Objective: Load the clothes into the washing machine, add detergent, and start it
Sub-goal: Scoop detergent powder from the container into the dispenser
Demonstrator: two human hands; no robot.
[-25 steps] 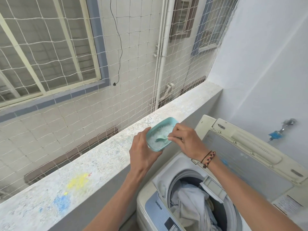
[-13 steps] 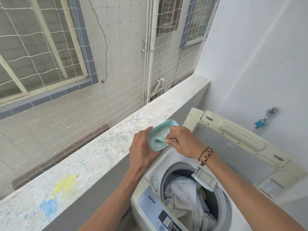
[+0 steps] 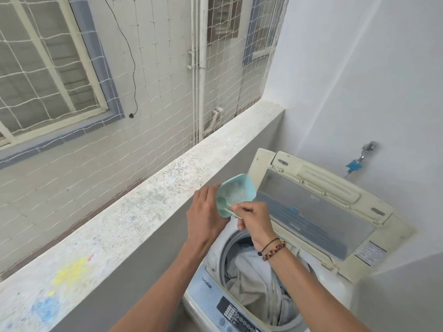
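My left hand (image 3: 206,216) holds a teal plastic detergent tub (image 3: 237,192), tilted toward me, with white powder inside. My right hand (image 3: 255,221) pinches the handle of a small teal scoop (image 3: 224,207) whose bowl sits inside the tub near its lower rim. Both hands hover over the left rim of the top-loading washing machine (image 3: 208,283). Its lid (image 3: 316,212) stands open behind the hands. Pale grey and white clothes (image 3: 254,283) lie in the drum below my right wrist.
A speckled stone ledge (image 3: 143,212) with yellow and blue stains runs along the left of the machine, with rope netting above it. The control panel (image 3: 237,315) faces me at the bottom. A tap with a blue fitting (image 3: 354,164) sticks out of the white wall on the right.
The tub and both hands have moved off the ledge to above the machine's rim. The scoop has slid toward the tub's lower edge. The camera has tilted down and right.
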